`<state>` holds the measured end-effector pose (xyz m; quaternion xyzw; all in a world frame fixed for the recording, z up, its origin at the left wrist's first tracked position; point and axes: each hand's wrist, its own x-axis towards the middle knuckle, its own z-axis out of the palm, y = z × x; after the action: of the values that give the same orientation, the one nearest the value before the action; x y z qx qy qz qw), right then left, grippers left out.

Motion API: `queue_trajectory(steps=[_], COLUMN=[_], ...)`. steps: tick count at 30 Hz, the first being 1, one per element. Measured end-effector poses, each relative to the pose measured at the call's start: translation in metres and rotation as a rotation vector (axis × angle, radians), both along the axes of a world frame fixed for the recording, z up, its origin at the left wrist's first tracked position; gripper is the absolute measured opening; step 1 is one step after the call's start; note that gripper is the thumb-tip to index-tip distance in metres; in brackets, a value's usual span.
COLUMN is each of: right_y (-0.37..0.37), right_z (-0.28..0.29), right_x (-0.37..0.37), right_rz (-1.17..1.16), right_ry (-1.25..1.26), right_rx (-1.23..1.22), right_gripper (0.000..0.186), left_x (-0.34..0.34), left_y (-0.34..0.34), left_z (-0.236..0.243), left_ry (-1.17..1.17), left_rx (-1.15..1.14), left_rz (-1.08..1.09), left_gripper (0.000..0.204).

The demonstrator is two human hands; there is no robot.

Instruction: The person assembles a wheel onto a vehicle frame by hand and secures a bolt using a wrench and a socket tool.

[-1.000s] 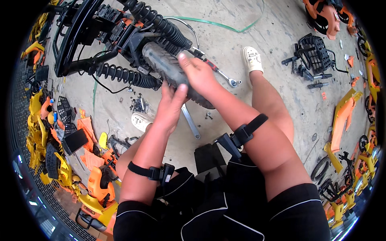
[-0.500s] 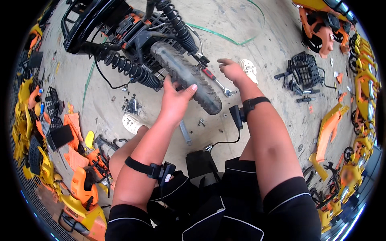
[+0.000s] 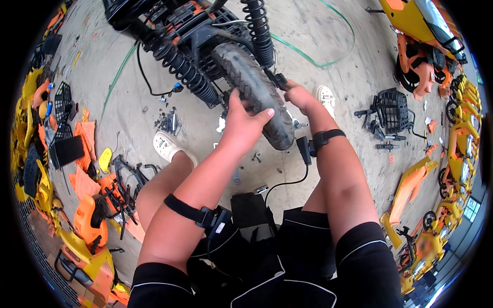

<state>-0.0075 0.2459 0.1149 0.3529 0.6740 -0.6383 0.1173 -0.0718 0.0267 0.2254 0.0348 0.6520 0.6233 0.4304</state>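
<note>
My left hand (image 3: pixel 244 120) is closed round the near side of a black knobbly tire (image 3: pixel 250 82), its thumb on the tread, between the coil-spring shocks of a black vehicle frame (image 3: pixel 195 28). My right hand (image 3: pixel 298 95) is at the tire's right, fingers curled by a dark fitting (image 3: pixel 278 79) below the right shock (image 3: pixel 257 36); what they hold is unclear. The left shock (image 3: pixel 179 66) leans down toward my left hand. Part of a ratchet (image 3: pixel 299 124) shows behind my right arm, and a steel wrench (image 3: pixel 236 176) lies below the tire, largely hidden.
Small hardware (image 3: pixel 168 122) lies on the concrete floor beside my feet. A black rack (image 3: pixel 393 115) and orange panel (image 3: pixel 411 187) lie right. Yellow and orange parts (image 3: pixel 84 220) heap along the left, yellow scooters (image 3: pixel 457 138) line the right, and a green strap (image 3: pixel 328 61) crosses behind.
My right hand left the tire, moved right, and is now at the fitting beside it. My left hand stays on the tire, which appears further right and more upright as the view shifts.
</note>
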Motion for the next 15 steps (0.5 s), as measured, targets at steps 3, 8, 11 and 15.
queue_trajectory(steps=[3,8,11,15], right_y=[0.006,0.019,0.014,-0.049], right_z=[-0.007,0.038,0.104,0.174], right_x=[0.002,0.010,0.009,0.023], right_rz=[0.047,0.012,-0.043,0.051], right_ry=[0.000,-0.112,-0.097,-0.014], right_rx=[-0.017,0.258,0.277,0.303], right_gripper=[0.070,0.079,0.059,0.055], left_x=[0.002,0.004,0.002,0.004], left_y=[0.001,0.004,-0.004,-0.014], left_z=[-0.002,-0.009,0.013,0.014], left_ry=[0.045,0.270,0.162,0.116], left_rx=[-0.010,-0.216,-0.242,-0.288], left_rz=[0.005,-0.054,-0.044,0.024], left_gripper=[0.098,0.101,0.099,0.083])
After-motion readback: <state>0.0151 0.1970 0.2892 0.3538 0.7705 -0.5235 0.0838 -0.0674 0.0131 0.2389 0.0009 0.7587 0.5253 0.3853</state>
